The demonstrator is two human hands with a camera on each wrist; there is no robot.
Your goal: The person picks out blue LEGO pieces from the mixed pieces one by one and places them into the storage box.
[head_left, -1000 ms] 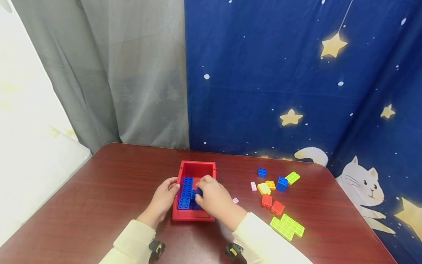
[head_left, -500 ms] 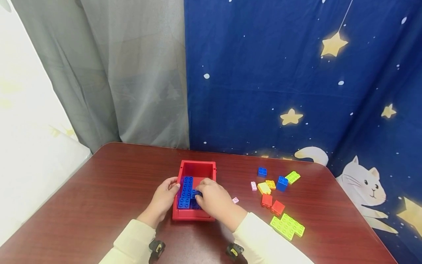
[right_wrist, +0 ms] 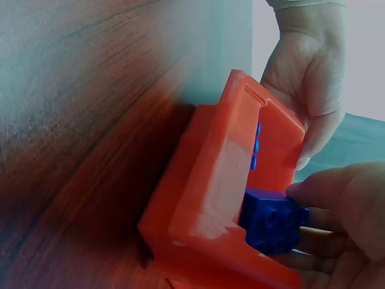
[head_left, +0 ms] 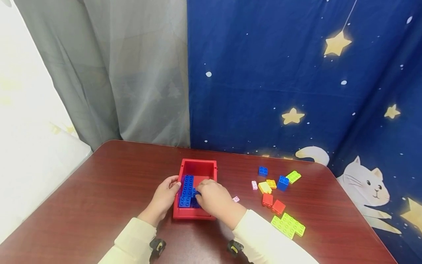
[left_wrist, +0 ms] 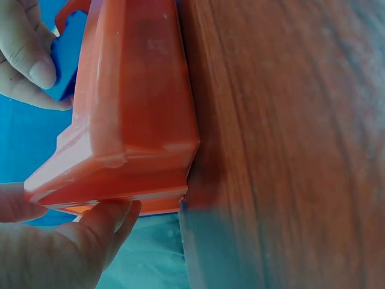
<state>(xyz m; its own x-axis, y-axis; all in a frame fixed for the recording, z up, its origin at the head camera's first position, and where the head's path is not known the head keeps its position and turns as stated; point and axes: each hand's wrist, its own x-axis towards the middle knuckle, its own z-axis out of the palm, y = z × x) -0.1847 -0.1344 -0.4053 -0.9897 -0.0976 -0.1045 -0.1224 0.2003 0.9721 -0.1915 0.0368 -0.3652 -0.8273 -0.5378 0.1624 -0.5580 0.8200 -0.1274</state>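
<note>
A red plastic box (head_left: pixel 194 215) stands on the table. My left hand (head_left: pixel 165 198) holds its left wall, the thumb at the rim and the fingers along the outside. Inside, blue building bricks (head_left: pixel 187 189) lie in a row against the left side. My right hand (head_left: pixel 215 200) reaches over the right wall and pinches a blue studded brick (right_wrist: pixel 274 218) between thumb and fingers. That brick is at the near right of the box, low inside the rim. The right fingers hide part of it in the head view, so its contact with the bricks below is unclear.
Loose bricks lie to the right: a blue one (head_left: pixel 282 183), red ones (head_left: pixel 267 200), yellow ones (head_left: pixel 265 187), a small pink one (head_left: pixel 254 185) and lime-green ones (head_left: pixel 288 225). Another pink brick (head_left: pixel 235 199) sits near my right wrist. A curtain (head_left: pixel 237 91) hangs behind the table (head_left: pixel 132 165).
The right hand has shifted only slightly, with the blue brick still pinched inside the box. My left hand keeps its hold, and the head view has tilted a little.
</note>
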